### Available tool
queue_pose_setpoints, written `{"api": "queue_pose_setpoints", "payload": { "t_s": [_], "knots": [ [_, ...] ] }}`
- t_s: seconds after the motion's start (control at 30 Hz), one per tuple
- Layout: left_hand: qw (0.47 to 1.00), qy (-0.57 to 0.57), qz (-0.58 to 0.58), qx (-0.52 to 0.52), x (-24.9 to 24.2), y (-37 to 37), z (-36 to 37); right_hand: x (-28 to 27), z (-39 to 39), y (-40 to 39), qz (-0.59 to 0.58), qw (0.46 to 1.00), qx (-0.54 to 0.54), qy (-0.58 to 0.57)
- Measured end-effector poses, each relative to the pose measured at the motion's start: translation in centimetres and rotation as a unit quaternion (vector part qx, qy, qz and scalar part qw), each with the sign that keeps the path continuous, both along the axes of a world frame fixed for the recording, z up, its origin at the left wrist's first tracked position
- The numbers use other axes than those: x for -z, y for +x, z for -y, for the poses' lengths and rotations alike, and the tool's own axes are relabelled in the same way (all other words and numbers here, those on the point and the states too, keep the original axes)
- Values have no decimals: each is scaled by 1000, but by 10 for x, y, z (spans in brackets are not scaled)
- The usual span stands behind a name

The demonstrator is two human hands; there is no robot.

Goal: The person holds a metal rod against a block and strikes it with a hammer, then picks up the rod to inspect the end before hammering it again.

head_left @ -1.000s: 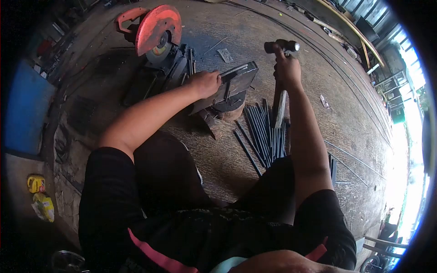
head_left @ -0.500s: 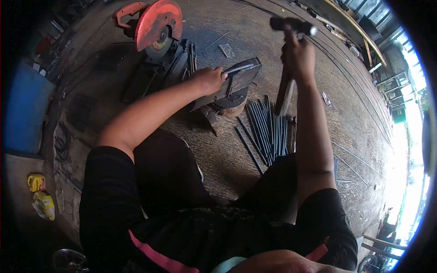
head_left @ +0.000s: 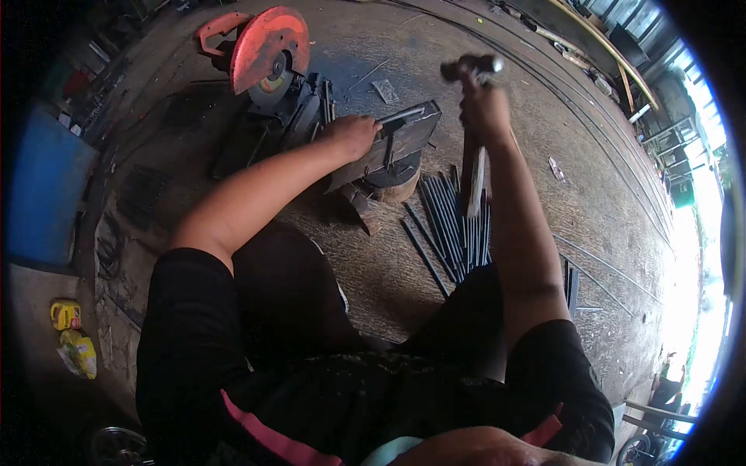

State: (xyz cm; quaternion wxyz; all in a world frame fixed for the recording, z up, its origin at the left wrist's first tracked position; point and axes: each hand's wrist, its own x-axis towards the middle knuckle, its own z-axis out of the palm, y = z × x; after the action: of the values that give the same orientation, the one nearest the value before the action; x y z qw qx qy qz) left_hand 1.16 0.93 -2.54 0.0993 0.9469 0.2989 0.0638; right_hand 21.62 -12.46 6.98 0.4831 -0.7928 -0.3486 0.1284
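My left hand [head_left: 355, 137] is closed around one end of a metal rod [head_left: 404, 116], which lies along a dark metal plate [head_left: 412, 133] mounted on a round wooden block [head_left: 396, 189]. My right hand [head_left: 483, 109] is wrapped round a hammer near its head [head_left: 472, 67]. The hammer is raised to the right of the plate, apart from it, and its wooden handle [head_left: 475, 182] hangs down below my hand. Many dark rods [head_left: 447, 225] lie fanned out on the ground in front of my legs.
A red cut-off saw [head_left: 272, 48] stands at the upper left. Long thin rods [head_left: 598, 268] lie on the right, near a small bundle [head_left: 572, 287]. A blue panel [head_left: 48, 182] and yellow packages [head_left: 65, 314] are at the far left.
My right hand and the hammer have moved left and slightly down, closer to the plate. My left hand still holds the rod in nearly the same place.
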Motion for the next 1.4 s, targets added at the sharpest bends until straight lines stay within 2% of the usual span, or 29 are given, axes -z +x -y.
{"api": "queue_pose_setpoints", "payload": {
  "t_s": [0.13,0.2,0.23,0.3,0.33,0.37,0.4,0.43,0.47,0.5,0.57,0.6,0.63,0.7,0.77,0.83,1.0,1.1,1.17,1.23,1.3,1.37,1.4],
  "knots": [
    [1000,-7,-13,-7,-4,-2,1,-67,17,-15,-46,974,8,220],
    [1000,-19,-9,-5,-5,-3,3,-75,21,-10,-63,946,-33,316],
    [999,-28,-18,-8,-6,-3,4,-66,16,-9,-66,946,-33,314],
    [999,-36,-28,-8,-7,0,5,-31,1,-6,75,961,78,255],
    [999,-31,-16,0,-5,2,3,-5,-5,-11,187,954,71,224],
    [1000,-24,-3,7,-3,2,3,21,-12,-10,212,973,81,43],
    [1000,-21,-1,11,-2,0,6,58,-18,3,235,961,-26,-145],
    [999,-21,-22,-22,-2,-3,8,30,1,-23,-29,984,-42,-173],
    [998,-19,-39,-56,-4,-3,2,59,-5,-9,-46,992,-70,-89],
    [998,-23,-46,-45,2,-8,-6,48,-3,-6,-39,993,-67,-87],
    [998,-19,-42,-32,2,-13,-18,15,-3,1,24,975,-38,-216],
    [998,-15,-52,-30,0,-20,-16,34,-15,22,119,990,-7,-82],
    [997,-14,-67,-30,-5,-24,-11,8,-9,13,122,989,-6,-78],
    [997,-7,-71,-22,-21,-20,-5,-41,9,-2,8,998,3,55],
    [999,-22,-9,-28,-29,-15,7,-51,12,-3,-65,979,-8,191],
    [999,-35,-24,-26,-17,-9,9,-55,12,-5,-33,974,9,222],
    [999,-35,-28,-10,-3,-1,0,-68,24,-23,-21,976,6,217],
    [999,-49,-21,-3,-2,-4,0,-82,28,-27,-32,947,-36,316],
    [998,-50,-26,3,-3,-3,1,-77,24,-21,21,948,-47,314],
    [998,-46,-31,2,-4,-3,4,-46,7,-16,102,975,14,197],
    [999,-37,-28,-1,-2,0,2,19,-17,-6,224,974,30,-18],
    [996,-76,-50,-13,8,3,-7,74,-23,5,92,985,-46,-141],
    [996,-70,-51,-21,-5,-1,3,58,-23,2,99,986,-46,-129]
  ]
}}
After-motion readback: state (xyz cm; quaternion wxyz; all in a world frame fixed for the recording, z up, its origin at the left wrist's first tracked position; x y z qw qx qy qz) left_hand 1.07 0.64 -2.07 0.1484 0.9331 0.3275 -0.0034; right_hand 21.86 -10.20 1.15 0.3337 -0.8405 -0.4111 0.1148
